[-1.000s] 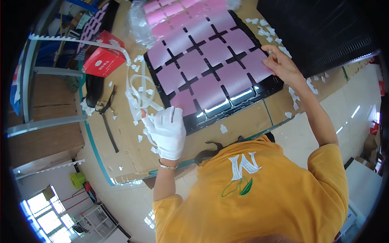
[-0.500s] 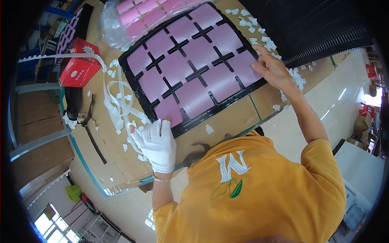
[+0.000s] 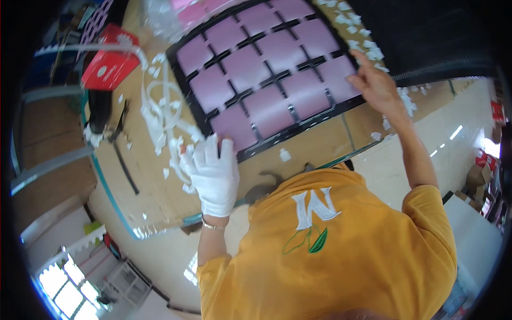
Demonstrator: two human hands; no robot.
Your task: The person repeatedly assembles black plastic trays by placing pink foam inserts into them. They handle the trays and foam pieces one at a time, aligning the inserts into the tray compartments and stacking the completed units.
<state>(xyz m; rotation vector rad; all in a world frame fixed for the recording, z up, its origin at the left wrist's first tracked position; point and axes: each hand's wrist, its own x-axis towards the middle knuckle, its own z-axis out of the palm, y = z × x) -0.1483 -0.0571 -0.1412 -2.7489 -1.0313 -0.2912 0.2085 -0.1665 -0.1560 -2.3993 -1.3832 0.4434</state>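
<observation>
A flat black-framed panel (image 3: 276,77) with lilac squares and black cross-shaped gaps lies on the brown table in front of me. My left hand (image 3: 215,178), in a white glove with some bare fingertips, is at the panel's near left corner. Its fingers are stretched and slightly apart, the tips by the black rim. At the right edge is my bare right hand (image 3: 380,88). Its thumb lies at the rim and its index finger reaches along the side, gripping the edge; the other fingers are mostly hidden.
Left of the panel are curled white strips (image 3: 160,114), a red box (image 3: 109,58) and a black strap (image 3: 126,169). Small white scraps (image 3: 373,50) are scattered right of it. Clear plastic with pink sheets (image 3: 200,12) lies beyond; a black ribbed surface (image 3: 421,40) stands far right.
The whole view has shifted, so the table and panel appear higher. My left fingers are straighter and more spread at the corner. My right hand stays at the right edge.
</observation>
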